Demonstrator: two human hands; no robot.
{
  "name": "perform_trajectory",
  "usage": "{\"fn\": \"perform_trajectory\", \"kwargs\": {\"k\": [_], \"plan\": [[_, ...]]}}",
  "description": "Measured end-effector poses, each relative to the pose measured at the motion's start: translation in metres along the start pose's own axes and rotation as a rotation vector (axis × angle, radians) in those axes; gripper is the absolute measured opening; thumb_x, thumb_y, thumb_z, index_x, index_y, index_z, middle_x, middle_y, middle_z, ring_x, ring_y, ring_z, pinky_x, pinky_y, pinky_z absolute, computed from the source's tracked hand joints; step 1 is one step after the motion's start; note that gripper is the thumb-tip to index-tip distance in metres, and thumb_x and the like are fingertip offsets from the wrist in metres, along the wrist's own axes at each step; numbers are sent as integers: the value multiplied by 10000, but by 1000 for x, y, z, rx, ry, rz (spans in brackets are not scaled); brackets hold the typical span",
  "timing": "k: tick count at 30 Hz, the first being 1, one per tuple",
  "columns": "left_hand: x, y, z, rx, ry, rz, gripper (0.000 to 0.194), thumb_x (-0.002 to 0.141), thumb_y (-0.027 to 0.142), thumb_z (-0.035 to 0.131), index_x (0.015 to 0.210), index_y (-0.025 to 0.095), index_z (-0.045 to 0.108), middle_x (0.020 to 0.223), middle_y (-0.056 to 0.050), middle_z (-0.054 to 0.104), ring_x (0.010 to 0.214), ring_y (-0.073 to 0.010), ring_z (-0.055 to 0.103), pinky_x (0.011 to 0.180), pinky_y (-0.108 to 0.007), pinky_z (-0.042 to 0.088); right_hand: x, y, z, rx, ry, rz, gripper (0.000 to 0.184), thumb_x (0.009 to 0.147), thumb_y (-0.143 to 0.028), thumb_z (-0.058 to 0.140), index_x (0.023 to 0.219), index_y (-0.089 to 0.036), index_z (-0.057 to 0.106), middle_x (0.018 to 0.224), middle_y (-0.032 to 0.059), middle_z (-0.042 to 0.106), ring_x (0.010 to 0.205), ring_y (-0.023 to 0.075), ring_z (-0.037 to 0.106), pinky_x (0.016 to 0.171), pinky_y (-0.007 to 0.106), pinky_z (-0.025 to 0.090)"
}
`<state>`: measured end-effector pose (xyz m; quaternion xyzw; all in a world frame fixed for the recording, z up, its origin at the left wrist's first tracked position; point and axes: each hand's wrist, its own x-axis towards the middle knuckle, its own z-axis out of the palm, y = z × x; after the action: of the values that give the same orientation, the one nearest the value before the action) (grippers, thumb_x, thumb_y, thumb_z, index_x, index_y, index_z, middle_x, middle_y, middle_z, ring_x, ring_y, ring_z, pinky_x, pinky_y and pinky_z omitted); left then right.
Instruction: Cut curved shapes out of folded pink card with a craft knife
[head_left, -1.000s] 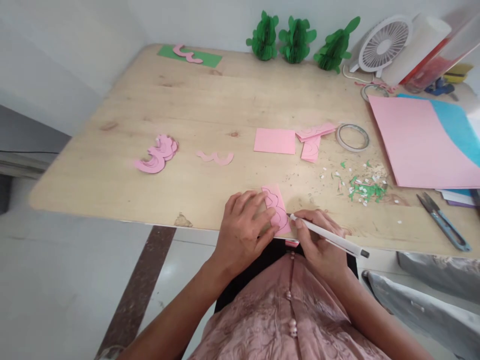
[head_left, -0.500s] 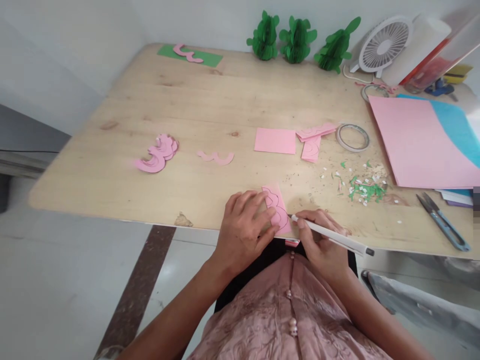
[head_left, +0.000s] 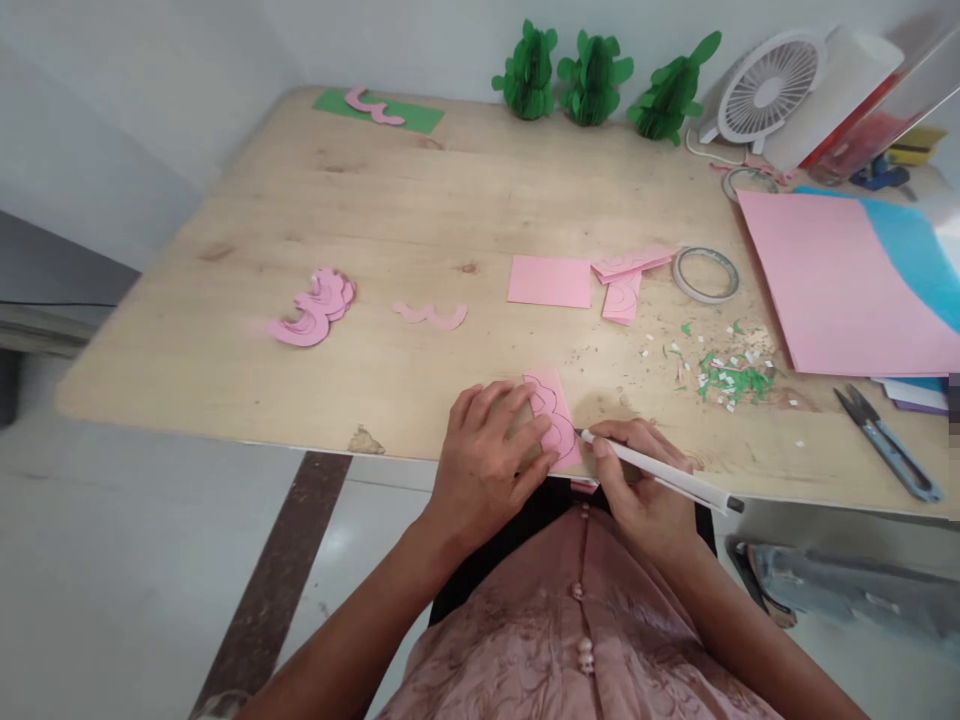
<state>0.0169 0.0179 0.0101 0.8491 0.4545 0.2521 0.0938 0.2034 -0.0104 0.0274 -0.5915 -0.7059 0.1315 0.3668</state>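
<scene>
Pink slip [head_left: 559,434] and one pen [head_left: 667,467] occupy two hands [head_left: 487,455] [head_left: 651,495].

Left fingers [head_left: 526,437] slightly apart, right fingers [head_left: 631,433] curled.

The left hand [head_left: 487,455] presses pink paper [head_left: 556,412] flat at the table's [head_left: 225,390] near edge — the right hand [head_left: 649,485] grips a white pen [head_left: 664,468], tip beside the drawn curves. Scissors [head_left: 889,442] lie farther right — a white fan [head_left: 766,92] stands behind.
</scene>
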Motion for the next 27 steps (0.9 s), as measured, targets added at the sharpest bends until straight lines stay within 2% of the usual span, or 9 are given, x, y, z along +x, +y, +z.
{"fn": "perform_trajectory", "kwargs": {"k": [7,13,18,23,27], "plan": [[0,0,-1,-2,-12,-5,191,906,320,564,1014,203,669,1325,-103,590,1213,-315,490,1035,-533,377,0,1,1,17,22,-22,139,891,-177,536,785,-192,624,687,0,668,624,126,606,591,236,454],[0,0,-2,-5,-25,-10,191,908,319,559,1014,204,668,1331,-103,585,1210,-314,491,1039,-534,370,-1,2,3,20,33,-25,120,912,-214,540,851,-183,638,749,23,696,686,147,645,633,260,483],[0,0,-2,0,-27,-11,188,907,322,561,1016,210,666,1339,-100,580,1216,-311,486,1042,-534,365,-2,2,1,41,41,-19,124,888,-182,538,798,-198,622,700,2,675,642,139,625,610,258,478],[0,0,-2,2,-18,-8,187,908,324,558,1015,212,663,1334,-100,582,1213,-311,488,1043,-533,366,-6,5,0,161,61,90,99,904,-193,548,914,-206,646,803,16,702,745,152,661,679,278,515],[0,1,-1,-3,-10,-12,189,907,324,561,1013,206,664,1335,-101,581,1214,-315,492,1041,-534,369,-6,2,-1,210,-28,-4,179,919,-161,533,1056,-204,641,923,46,713,844,178,657,747,323,513]]}}
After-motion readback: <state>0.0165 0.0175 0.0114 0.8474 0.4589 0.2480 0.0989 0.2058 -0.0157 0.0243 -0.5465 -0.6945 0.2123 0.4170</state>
